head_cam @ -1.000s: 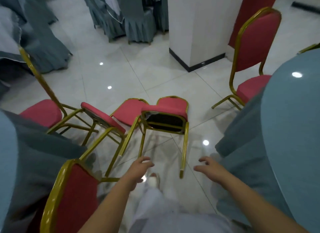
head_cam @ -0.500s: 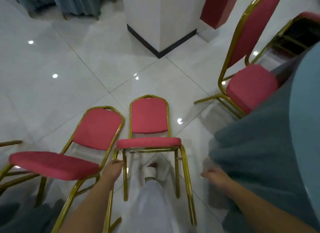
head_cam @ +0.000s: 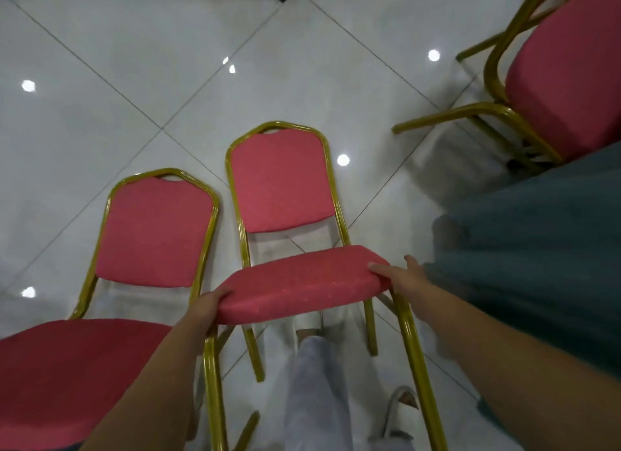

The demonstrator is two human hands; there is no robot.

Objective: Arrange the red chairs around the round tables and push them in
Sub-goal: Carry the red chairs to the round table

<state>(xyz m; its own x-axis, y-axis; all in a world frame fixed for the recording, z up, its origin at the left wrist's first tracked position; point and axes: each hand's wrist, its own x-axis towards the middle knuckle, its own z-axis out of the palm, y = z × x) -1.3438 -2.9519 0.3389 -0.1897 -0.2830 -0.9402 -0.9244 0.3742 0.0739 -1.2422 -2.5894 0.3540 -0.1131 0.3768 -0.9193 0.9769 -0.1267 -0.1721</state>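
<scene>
White glossy floor tiles (head_cam: 134,47) with grey joints running diagonally fill the view, and round light reflections are scattered across them.

Item 1: the middle chair (head_cam: 302,284), red padding on a gold frame, lies tipped over. Its backrest is flat on the tiles at the far end, its seat stands up on edge, and its legs point toward the near edge of the view.
- The left hand (head_cam: 210,304) grips the left edge of this seat. The thumb lies over the red padding and the fingers are hidden behind the edge.
- The right hand (head_cam: 400,277) grips the right corner of the same seat. The thumb is pressed on the padding and the fingers are wrapped round the side.
- Both arms reach in from the near edge.

Item 2: the left chair (head_cam: 151,235), of the same type, lies tipped the same way just beside the middle chair. Their frames are close, but contact cannot be confirmed. Neither hand touches it.

Item 3: the right chair (head_cam: 564,74) stands at the far right. Its seat is near the edge of a teal tablecloth (head_cam: 537,249), which hangs down along the right side of the view.

Between the middle chair's legs stand a pale trouser leg (head_cam: 319,383) and a light sandal (head_cam: 403,403).
</scene>
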